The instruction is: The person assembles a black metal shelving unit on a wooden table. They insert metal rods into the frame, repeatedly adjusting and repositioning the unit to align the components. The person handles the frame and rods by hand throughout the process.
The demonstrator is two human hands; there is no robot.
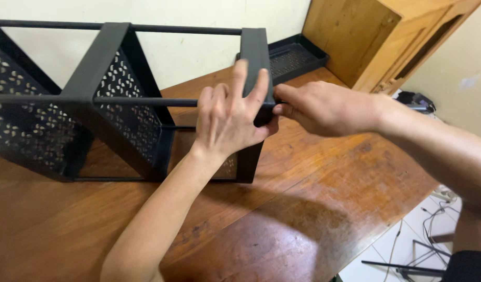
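I see a black metal rack (120,104) lying on its side across the frame's left and centre, with perforated panels joined by thin rods.

A single head-worn camera looks down and forward from just above the brown wooden tabletop (313,209), close enough that both forearms fill the lower frame. It faces the cream wall (199,52) behind the black perforated metal rack (115,120). At the right edge it takes in the white tiled floor (386,256) below.
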